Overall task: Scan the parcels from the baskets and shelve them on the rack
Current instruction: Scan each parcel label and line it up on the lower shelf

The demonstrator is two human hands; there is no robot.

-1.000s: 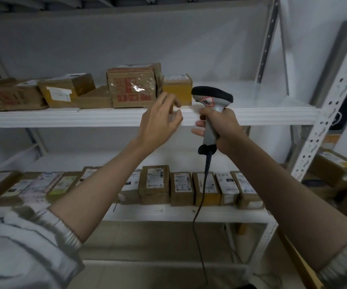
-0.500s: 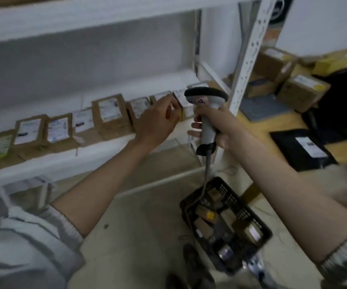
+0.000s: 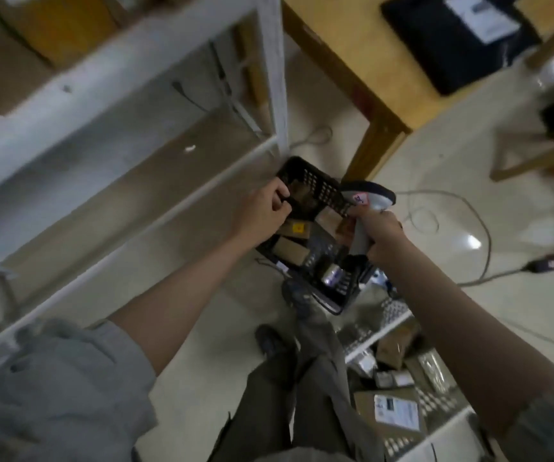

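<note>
Nearest the camera, a white perforated plastic basket (image 3: 399,323) sat on the floor at the person's right, holding a brown cardboard parcel with a white label (image 3: 390,410) among smaller packets. Just beyond the trouser legs stood the black perforated plastic basket (image 3: 322,190), with small brown cardboard parcels (image 3: 290,250) lying loose inside it.

Over that black basket hung both hands. The left hand (image 3: 264,213) was loosely curled above the basket's near-left rim with nothing visibly in it; whether it touched the rim, I could not tell. The right hand (image 3: 380,233) was clamped round the grip of the grey handheld barcode scanner (image 3: 367,200), head tilted over the basket.

Farther off, the white metal rack (image 3: 129,78) ran along the left, more cardboard boxes blurred on its shelf, and a wooden table (image 3: 382,105) stood behind.

Risks, by my reading: the grey cable looping across the floor (image 3: 452,208) lay near the feet and could snag a step; and a one-handed lift from the jumbled pile might drop a parcel.
</note>
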